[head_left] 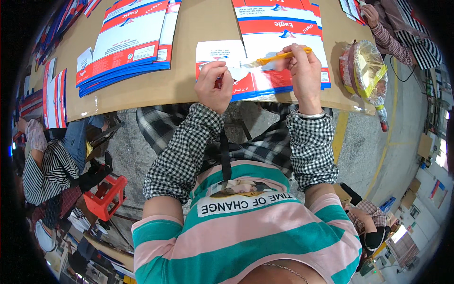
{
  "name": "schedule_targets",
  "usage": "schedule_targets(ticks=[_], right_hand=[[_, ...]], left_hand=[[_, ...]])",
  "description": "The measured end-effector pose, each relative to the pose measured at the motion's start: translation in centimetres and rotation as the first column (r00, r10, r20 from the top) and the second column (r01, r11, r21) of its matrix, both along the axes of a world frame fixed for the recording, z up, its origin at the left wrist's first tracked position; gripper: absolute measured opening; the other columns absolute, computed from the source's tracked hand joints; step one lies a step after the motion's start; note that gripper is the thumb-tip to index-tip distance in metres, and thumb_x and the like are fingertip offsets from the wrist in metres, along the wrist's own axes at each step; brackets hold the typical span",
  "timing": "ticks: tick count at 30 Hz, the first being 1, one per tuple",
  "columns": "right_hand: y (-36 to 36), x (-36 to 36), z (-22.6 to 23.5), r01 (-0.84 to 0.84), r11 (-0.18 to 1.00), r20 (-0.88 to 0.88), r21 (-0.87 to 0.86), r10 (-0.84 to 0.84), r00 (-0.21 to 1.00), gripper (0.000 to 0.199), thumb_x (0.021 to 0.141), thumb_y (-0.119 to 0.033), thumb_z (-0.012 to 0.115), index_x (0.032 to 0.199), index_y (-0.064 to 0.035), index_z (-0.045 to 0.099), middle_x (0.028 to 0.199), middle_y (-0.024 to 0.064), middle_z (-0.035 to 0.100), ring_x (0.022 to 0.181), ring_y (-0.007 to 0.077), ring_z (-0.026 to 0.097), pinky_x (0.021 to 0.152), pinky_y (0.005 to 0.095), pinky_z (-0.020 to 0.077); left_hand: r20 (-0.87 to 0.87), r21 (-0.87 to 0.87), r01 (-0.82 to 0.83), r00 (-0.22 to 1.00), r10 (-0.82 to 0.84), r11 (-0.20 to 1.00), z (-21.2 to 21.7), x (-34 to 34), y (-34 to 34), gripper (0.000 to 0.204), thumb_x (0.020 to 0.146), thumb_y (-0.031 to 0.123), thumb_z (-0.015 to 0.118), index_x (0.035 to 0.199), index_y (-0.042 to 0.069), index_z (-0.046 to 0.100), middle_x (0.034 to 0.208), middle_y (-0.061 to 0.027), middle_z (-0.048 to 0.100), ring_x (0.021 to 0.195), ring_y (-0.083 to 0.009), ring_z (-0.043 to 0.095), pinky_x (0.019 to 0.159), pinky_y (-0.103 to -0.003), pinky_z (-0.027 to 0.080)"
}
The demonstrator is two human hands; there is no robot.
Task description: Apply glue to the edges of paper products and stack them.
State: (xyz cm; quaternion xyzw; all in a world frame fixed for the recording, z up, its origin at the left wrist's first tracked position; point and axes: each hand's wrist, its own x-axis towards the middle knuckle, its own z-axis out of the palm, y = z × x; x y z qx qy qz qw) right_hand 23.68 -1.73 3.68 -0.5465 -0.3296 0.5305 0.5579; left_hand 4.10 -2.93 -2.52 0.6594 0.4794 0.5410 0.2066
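Red, white and blue printed cardboard blanks lie flat across a brown table (198, 28), and reading from the left there is first a small loose bundle of blanks (54, 92) at the table's edge, then a tall fanned stack of blanks (127, 42), its edges stepped, perhaps so that each sheet can be picked off singly.

Near the middle, the left hand (213, 85) is closed into a loose fist, fingers curled down onto a single carton blank (236, 71) that lies just at the near edge of the table. It seems to press the sheet flat so that it does not slide. A checked sleeve cover runs over the forearm, probably to keep it clean.

Just beside it, the right hand (305, 71) grips a yellow-handled brush (279, 57) between thumb and fingers, the handle slanting down to the left so the tip touches the white flap of that blank, near the left hand's knuckles. Another stack (279, 23) sits directly behind.

Further right stands a round tub (364, 71) lined with plastic film, near the brush hand, presumably for easy dipping. At the far right corner, another person's hand (371, 14) rests on the table.
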Motion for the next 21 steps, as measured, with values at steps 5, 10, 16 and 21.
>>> schedule_targets(ticks=[5, 10, 16, 21], right_hand=[[0.27, -0.77, -0.15, -0.045, 0.999, 0.034, -0.011, 0.045, 0.998, 0.021, 0.092, -0.017, 0.046, 0.093, 0.0030, 0.052, 0.084, 0.0149, 0.060, 0.066, 0.0164, 0.060, 0.061, 0.0273, 0.0501], [0.28, -0.96, 0.07, -0.029, 0.998, 0.107, 0.062, 0.023, 0.994, 0.022, 0.093, -0.018, 0.044, 0.093, 0.0031, 0.052, 0.085, 0.0144, 0.060, 0.068, 0.0164, 0.061, 0.063, 0.0273, 0.0506], [0.48, -0.93, 0.33, -0.075, 0.996, 0.136, 0.043, 0.069, 0.988, 0.022, 0.092, -0.017, 0.045, 0.091, 0.0026, 0.054, 0.084, 0.0132, 0.061, 0.068, 0.0158, 0.061, 0.063, 0.0263, 0.0505], [0.42, -1.04, 0.41, -0.119, 0.993, 0.163, 0.013, 0.116, 0.980, 0.021, 0.092, -0.017, 0.045, 0.091, 0.0027, 0.054, 0.084, 0.0125, 0.060, 0.069, 0.0154, 0.061, 0.063, 0.0261, 0.0503]], left_hand=[[0.004, 0.005, -0.003, 1.000, 0.003, 1.000, -0.01, 0.11, -0.07, 0.012, 0.074, -0.002, 0.063, 0.083, 0.002, 0.057, 0.093, -0.0112, 0.060, 0.075, -0.0191, 0.061, 0.059, -0.026, 0.050], [-0.005, -0.031, 0.005, 1.000, -0.005, 1.000, 0.00, 0.01, -0.12, 0.012, 0.074, -0.002, 0.063, 0.084, 0.002, 0.057, 0.093, -0.0115, 0.060, 0.076, -0.0202, 0.061, 0.060, -0.026, 0.050], [0.009, -0.070, 0.011, 1.000, -0.010, 0.997, -0.03, 0.01, -0.25, 0.013, 0.073, -0.003, 0.063, 0.084, 0.003, 0.057, 0.094, -0.0114, 0.060, 0.077, -0.0210, 0.061, 0.061, -0.027, 0.051], [-0.001, -0.031, 0.003, 1.000, -0.003, 1.000, -0.01, 0.01, -0.15, 0.013, 0.073, -0.003, 0.063, 0.084, 0.003, 0.056, 0.094, -0.0114, 0.060, 0.078, -0.0216, 0.061, 0.061, -0.028, 0.051]])
